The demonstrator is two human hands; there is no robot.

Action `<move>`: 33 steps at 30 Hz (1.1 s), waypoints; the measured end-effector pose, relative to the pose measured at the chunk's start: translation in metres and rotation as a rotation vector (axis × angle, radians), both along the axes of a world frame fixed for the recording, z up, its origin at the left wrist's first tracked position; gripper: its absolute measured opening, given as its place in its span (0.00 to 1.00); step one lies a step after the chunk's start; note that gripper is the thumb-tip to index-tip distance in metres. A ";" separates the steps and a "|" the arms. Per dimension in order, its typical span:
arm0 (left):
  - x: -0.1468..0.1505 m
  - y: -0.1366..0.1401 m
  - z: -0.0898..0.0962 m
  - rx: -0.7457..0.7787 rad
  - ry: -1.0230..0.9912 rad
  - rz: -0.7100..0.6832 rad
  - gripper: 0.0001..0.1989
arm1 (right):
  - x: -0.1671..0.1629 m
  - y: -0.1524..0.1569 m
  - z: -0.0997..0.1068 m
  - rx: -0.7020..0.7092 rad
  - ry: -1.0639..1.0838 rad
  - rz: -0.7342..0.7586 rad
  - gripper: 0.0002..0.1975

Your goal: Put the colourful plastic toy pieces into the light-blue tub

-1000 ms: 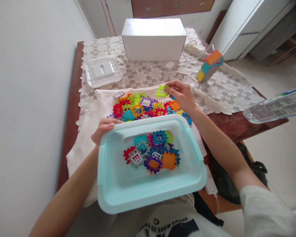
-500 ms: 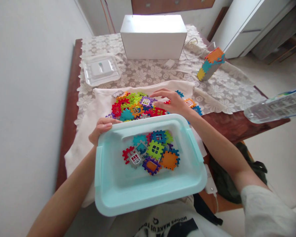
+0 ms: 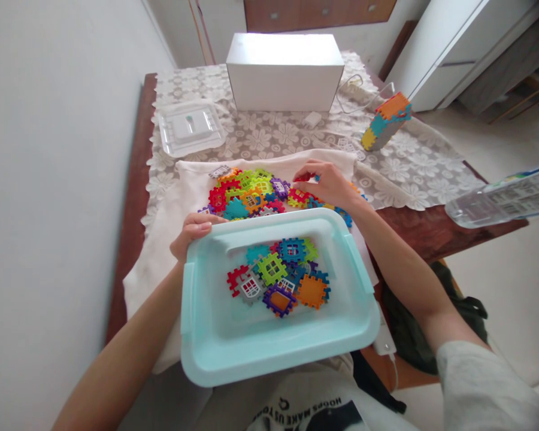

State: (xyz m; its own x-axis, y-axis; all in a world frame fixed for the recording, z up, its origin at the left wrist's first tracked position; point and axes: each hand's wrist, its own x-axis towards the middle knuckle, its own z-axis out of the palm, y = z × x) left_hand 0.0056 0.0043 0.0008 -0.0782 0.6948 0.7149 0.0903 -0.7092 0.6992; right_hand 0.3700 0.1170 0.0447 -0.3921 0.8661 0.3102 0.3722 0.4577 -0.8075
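Note:
My left hand (image 3: 193,235) grips the far left corner of a light-blue plastic bin (image 3: 233,353), tilted towards me. Inside the bin lie several interlocking plastic tiles (image 3: 312,291) in orange, green, purple, grey and red, some with window lattices. Beyond the bin's far rim, a heap of the same coloured tiles (image 3: 251,200) rests on a white cloth (image 3: 161,251). My right hand (image 3: 327,184) is at the right part of this heap, its fingers curled round tiles; red and blue bits show between them. The bin's rim hides the heap's near edge.
A white box (image 3: 282,87) stands at the back of the lace-covered table (image 3: 256,131). To its left lies a clear plastic lid (image 3: 191,129), to its right a built tile block (image 3: 386,123). A clear package (image 3: 503,194) juts in from the right.
My right hand has moved right across the heap, and its fingers have closed on tiles. Inside the bin the green tile has shifted left. My left hand still holds the bin.

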 end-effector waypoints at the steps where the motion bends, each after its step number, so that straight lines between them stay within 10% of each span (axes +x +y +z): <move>1: 0.000 0.001 0.000 0.044 0.015 -0.003 0.13 | 0.000 0.000 0.002 -0.047 0.070 0.000 0.13; 9: 0.002 0.004 0.008 0.216 0.091 -0.029 0.12 | -0.004 -0.021 0.026 -0.310 0.665 0.143 0.29; 15: 0.005 0.000 0.006 0.206 0.079 -0.013 0.16 | -0.007 -0.036 0.038 -0.278 0.501 0.533 0.27; 22: 0.007 -0.001 0.005 0.167 0.030 -0.010 0.14 | -0.013 -0.021 0.008 0.054 0.051 0.155 0.23; 33: 0.005 0.003 0.007 0.170 0.031 -0.036 0.12 | -0.007 -0.006 -0.011 0.135 -0.221 0.084 0.05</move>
State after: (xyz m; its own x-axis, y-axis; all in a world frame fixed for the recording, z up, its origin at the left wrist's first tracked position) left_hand 0.0109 0.0071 0.0076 -0.0310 0.5653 0.8243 0.0823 -0.8205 0.5658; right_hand 0.3628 0.1105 0.0336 -0.5320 0.7843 0.3191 0.4888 0.5922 -0.6406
